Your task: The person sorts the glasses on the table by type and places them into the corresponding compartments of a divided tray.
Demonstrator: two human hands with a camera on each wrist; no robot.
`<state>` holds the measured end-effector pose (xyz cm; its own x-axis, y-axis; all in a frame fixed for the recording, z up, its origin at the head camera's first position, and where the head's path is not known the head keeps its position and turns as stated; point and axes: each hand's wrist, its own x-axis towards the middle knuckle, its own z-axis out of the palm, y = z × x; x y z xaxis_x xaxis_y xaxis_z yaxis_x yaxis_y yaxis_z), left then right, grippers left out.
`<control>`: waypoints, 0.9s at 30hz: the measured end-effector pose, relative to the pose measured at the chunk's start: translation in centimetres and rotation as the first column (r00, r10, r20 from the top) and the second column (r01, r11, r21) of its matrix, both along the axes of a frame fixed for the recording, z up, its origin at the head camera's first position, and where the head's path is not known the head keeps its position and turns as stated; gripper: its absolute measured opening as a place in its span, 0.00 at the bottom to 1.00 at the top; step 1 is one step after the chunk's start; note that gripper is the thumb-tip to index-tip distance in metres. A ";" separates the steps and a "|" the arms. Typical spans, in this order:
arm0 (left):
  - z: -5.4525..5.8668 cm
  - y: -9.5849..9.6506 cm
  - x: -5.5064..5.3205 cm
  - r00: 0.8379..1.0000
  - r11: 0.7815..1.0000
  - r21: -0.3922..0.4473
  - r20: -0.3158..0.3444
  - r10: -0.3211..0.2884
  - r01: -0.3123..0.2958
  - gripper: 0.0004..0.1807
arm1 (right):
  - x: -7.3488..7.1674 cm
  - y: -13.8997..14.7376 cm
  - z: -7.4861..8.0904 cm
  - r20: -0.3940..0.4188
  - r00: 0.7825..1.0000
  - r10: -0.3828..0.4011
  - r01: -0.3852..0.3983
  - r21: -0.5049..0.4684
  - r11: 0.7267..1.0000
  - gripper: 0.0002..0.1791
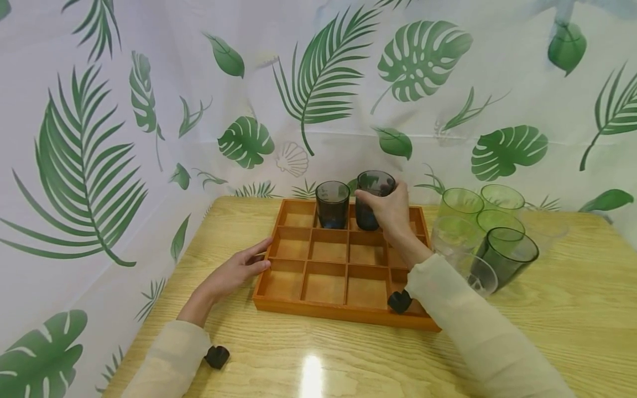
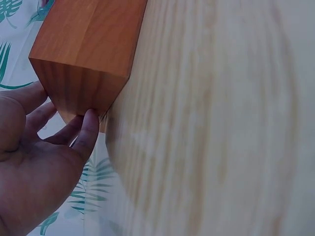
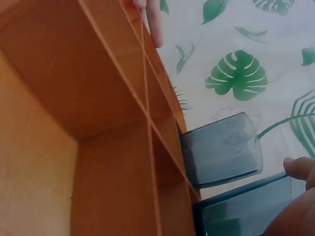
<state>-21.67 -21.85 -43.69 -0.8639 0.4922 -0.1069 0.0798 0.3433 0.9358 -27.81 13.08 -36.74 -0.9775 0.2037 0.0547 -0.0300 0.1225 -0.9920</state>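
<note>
A wooden tray [image 1: 328, 315] divided into square compartments lies on the table. My left hand [image 1: 234, 276] rests its fingertips against the tray's left side, also seen in the left wrist view, where the fingers [image 2: 87, 130] touch the wooden wall. One dark grey drinking glass [image 1: 332, 204] stands upright in the back row, second compartment from the left. Just right of it, my right hand [image 1: 393, 213] holds another dark grey glass [image 1: 366, 215] near its rim, thumb on the left. That glass is upright at the third back compartment; whether its base touches the bottom I cannot tell.
Right of the tray stand several green glasses [image 1: 460, 202], some clear glasses [image 1: 480, 276] and a tilted-looking dark glass [image 1: 517, 254], close to my right forearm. A leaf-printed white cloth [image 1: 343, 149] hangs behind and left of the wooden table [image 1: 239, 342].
</note>
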 end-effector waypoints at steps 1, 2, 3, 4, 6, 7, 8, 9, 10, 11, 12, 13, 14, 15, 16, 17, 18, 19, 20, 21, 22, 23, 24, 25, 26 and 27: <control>0.0 0.0 0.0 1.000 1.000 -0.001 -0.001 0.000 0.000 0.37 | -0.1 0.0 -0.2 0.002 1.000 -0.001 0.001 0.000 1.000 0.48; 0.0 0.0 0.0 1.000 1.000 -0.004 -0.002 -0.001 0.001 0.37 | -0.2 0.0 -0.4 0.002 1.000 -0.003 0.003 -0.001 1.000 0.48; 0.0 0.0 0.0 1.000 1.000 -0.006 -0.003 -0.001 0.001 0.37 | -0.3 -0.1 -0.6 0.003 1.000 -0.007 0.007 -0.001 1.000 0.48; -0.1 0.0 0.0 1.000 1.000 -0.006 -0.003 -0.001 0.001 0.37 | -0.4 -0.1 -0.8 0.003 1.000 -0.009 0.009 -0.002 1.000 0.48; -0.1 0.0 0.0 1.000 1.000 -0.007 -0.003 -0.001 0.001 0.37 | -0.5 -0.2 -1.3 0.000 1.000 -0.013 0.013 -0.005 1.000 0.48; -0.1 0.0 0.0 1.000 1.000 -0.008 -0.003 -0.001 0.001 0.37 | -0.6 -0.3 -1.5 -0.002 1.000 -0.015 0.015 -0.007 1.000 0.48; -0.1 0.0 0.0 1.000 1.000 -0.009 -0.003 -0.001 0.001 0.37 | -0.6 -0.3 -1.7 -0.003 1.000 -0.016 0.016 -0.011 1.000 0.48; -0.1 0.0 0.0 1.000 1.000 -0.006 0.000 0.001 -0.001 0.37 | -0.7 -0.4 -1.9 -0.008 1.000 -0.015 0.014 -0.019 1.000 0.48; -0.1 0.0 0.0 1.000 1.000 -0.001 0.003 0.002 -0.002 0.37 | -0.7 -0.4 -2.2 -0.012 1.000 -0.014 0.013 -0.029 0.999 0.49; -0.2 -0.1 0.0 1.000 1.000 0.001 0.006 0.003 -0.003 0.37 | -0.8 -0.4 -2.4 -0.016 1.000 -0.014 0.014 -0.036 0.999 0.49; -0.2 -0.1 0.0 1.000 1.000 0.002 0.007 0.003 -0.003 0.37 | -0.8 -0.5 -2.6 -0.022 1.000 -0.014 0.013 -0.042 0.999 0.49; -0.1 0.0 0.0 1.000 1.000 0.003 0.009 0.004 -0.004 0.37 | -0.9 -0.5 -2.8 -0.029 1.000 -0.010 0.009 -0.048 0.999 0.49; -0.1 0.0 0.0 1.000 1.000 0.005 0.010 0.004 -0.004 0.37 | -0.9 -0.5 -2.9 -0.033 0.999 -0.005 0.003 -0.051 0.999 0.49; -0.1 0.0 0.0 1.000 1.000 0.005 0.012 0.005 -0.005 0.37 | -1.0 -0.5 -3.0 -0.039 0.999 0.002 -0.004 -0.052 0.999 0.49; -0.1 0.0 0.0 1.000 1.000 0.001 0.006 0.002 -0.002 0.37 | -1.0 -0.4 -3.1 -0.039 0.999 0.008 -0.009 -0.044 0.999 0.50; -0.1 0.0 0.0 1.000 1.000 -0.002 0.006 0.003 -0.003 0.37 | -1.0 -0.4 -3.1 -0.040 0.999 0.016 -0.017 -0.037 0.999 0.49; 0.0 0.0 0.0 1.000 1.000 -0.003 0.006 0.003 -0.003 0.37 | -1.0 -0.4 -3.1 -0.040 0.999 0.026 -0.027 -0.034 0.999 0.50; 0.0 0.0 0.0 1.000 1.000 -0.005 0.006 0.004 -0.004 0.37 | -1.0 -0.4 -3.1 -0.037 0.999 0.035 -0.036 -0.025 0.999 0.50; -0.1 0.0 0.0 1.000 1.000 -0.006 0.005 0.003 -0.003 0.37 | -0.9 -0.4 -3.0 -0.032 0.999 0.041 -0.041 -0.015 0.999 0.52; -0.1 0.0 0.0 1.000 1.000 -0.006 0.004 0.002 -0.002 0.38 | -0.9 -0.4 -2.9 -0.029 0.999 0.041 -0.041 0.000 0.999 0.53; -0.1 0.0 -0.1 1.000 1.000 -0.005 0.003 0.001 -0.001 0.38 | -0.8 -0.4 -2.7 -0.024 0.999 0.040 -0.040 0.018 0.999 0.55; 0.0 0.0 -0.1 1.000 1.000 -0.002 0.008 0.003 -0.003 0.38 | -0.7 -0.3 -2.6 -0.020 0.999 0.036 -0.035 0.033 0.999 0.56; 0.0 0.0 -0.1 1.000 1.000 0.000 0.007 0.001 -0.001 0.38 | -0.6 -0.3 -2.4 -0.022 0.999 0.033 -0.032 0.041 0.999 0.57; 0.0 0.0 0.0 1.000 1.000 0.000 0.007 0.000 0.000 0.37 | -0.6 -0.2 -2.2 -0.027 0.999 0.029 -0.028 0.051 0.998 0.58; 0.0 0.0 0.0 1.000 1.000 0.002 0.006 0.000 0.000 0.37 | -0.5 -0.1 -2.0 -0.035 0.999 0.026 -0.024 0.056 0.998 0.58; 0.0 0.0 0.0 1.000 1.000 0.002 0.006 0.000 0.000 0.37 | -0.5 -0.1 -1.9 -0.040 0.999 0.021 -0.019 0.056 0.998 0.58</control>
<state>-21.70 -21.87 -43.69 -0.8632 0.4925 -0.1111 0.0743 0.3416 0.9369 -28.26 12.98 -38.59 -0.9781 0.1796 0.1055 -0.0735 0.1764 -0.9816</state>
